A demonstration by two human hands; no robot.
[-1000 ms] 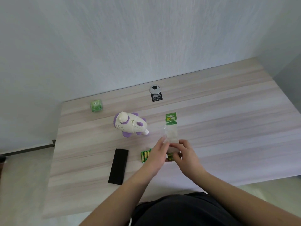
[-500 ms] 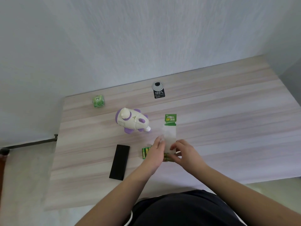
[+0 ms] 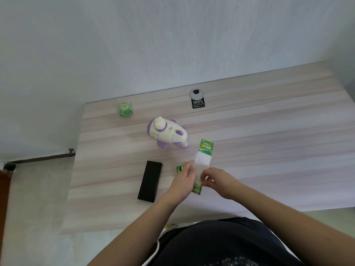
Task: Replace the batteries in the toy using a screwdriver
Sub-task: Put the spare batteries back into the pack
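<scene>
A white and purple toy [image 3: 166,133] lies on the wooden table [image 3: 269,143], beyond my hands. A clear battery pack [image 3: 203,160] with a green header card stretches from the toy's side toward me. My left hand [image 3: 184,181] holds the pack's left edge near its lower end. My right hand [image 3: 217,179] pinches the same end from the right. Green batteries [image 3: 197,189] show inside the pack below my fingers. Loose green batteries [image 3: 179,168] lie just left of my left hand, partly hidden by it. No screwdriver is visible.
A long black case [image 3: 149,181] lies left of my hands. A small green cube [image 3: 125,109] sits at the table's far left corner. A round cable grommet [image 3: 196,93] with a black label sits near the back edge. The wall rises behind the table.
Both hands stay on the battery pack and have shifted a little nearer to me along it. The view has tilted slightly. The toy and the case have not moved.
</scene>
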